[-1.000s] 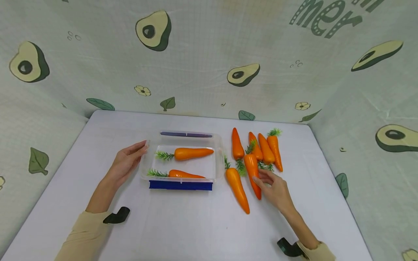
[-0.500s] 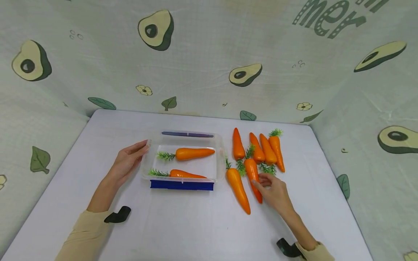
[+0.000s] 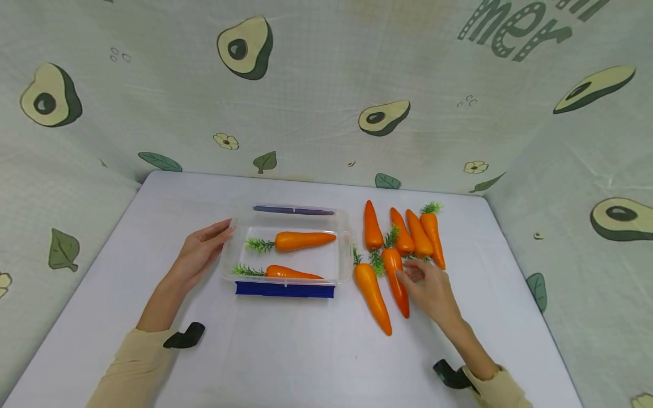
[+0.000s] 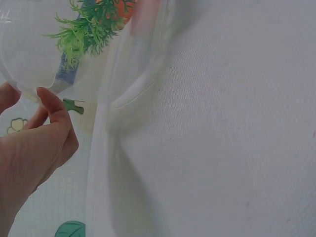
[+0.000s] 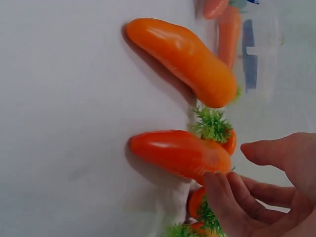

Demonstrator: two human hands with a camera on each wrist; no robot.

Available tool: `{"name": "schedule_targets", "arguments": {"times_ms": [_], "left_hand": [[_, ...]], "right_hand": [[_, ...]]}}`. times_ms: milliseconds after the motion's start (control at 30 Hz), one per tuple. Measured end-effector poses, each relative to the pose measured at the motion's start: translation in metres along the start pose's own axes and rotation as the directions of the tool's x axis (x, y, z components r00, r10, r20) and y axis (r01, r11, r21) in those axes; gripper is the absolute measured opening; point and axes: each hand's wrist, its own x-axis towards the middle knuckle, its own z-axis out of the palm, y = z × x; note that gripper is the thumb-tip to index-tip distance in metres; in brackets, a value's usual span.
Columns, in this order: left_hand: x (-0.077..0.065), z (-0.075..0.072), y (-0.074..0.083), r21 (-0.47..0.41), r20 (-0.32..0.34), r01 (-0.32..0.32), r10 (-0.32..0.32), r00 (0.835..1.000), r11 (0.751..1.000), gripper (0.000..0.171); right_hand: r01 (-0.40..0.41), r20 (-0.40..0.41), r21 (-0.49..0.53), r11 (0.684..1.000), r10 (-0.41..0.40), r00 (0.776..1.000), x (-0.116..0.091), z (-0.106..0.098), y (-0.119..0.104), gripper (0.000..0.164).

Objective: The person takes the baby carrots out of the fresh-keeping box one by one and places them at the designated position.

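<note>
A clear plastic food container (image 3: 343,249) with blue clips stands on the table, holding two toy carrots with green tops: one carrot (image 3: 301,241) farther back and one (image 3: 291,272) at the near wall. My left hand (image 3: 201,252) pinches the container's left rim between thumb and fingers, as the left wrist view (image 4: 44,133) confirms. Right of the container, my right hand (image 3: 431,289) is at a reddish-orange carrot (image 3: 393,272). In the right wrist view, its fingertips are beside the carrot (image 5: 173,150) while the thumb stands apart from it; contact is unclear.
A lighter orange carrot (image 3: 371,294) lies between the container and the right hand. Several more carrots (image 3: 418,235) lie farther back on the white table (image 3: 285,357). A patterned cloth (image 3: 316,73) hangs around the back and sides.
The reddish-orange carrot slid slightly toward the near side, then stayed put. My right hand moved nearer, then back up toward the carrot's leafy end. The left hand keeps its grip on the container.
</note>
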Motion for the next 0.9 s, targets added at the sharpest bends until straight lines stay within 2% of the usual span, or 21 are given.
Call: {"name": "schedule_targets", "arguments": {"times_ms": [333,600,900], "left_hand": [[0.0,-0.002,-0.002,0.011,-0.006,0.012,-0.012,1.0,1.0,0.075],[0.0,0.0,-0.002,0.015,-0.003,0.004,-0.004,1.0,1.0,0.074],[-0.001,0.0,-0.001,-0.065,-0.008,-0.013,0.013,1.0,0.998,0.064]], "right_hand": [[0.102,0.022,0.032,0.994,-0.103,0.994,0.024,-0.003,-0.024,0.023],[0.136,0.062,0.098,0.986,-0.143,0.988,0.043,0.002,-0.044,0.028],[0.238,0.072,0.093,0.967,-0.244,0.967,0.063,0.015,-0.07,0.027]]}}
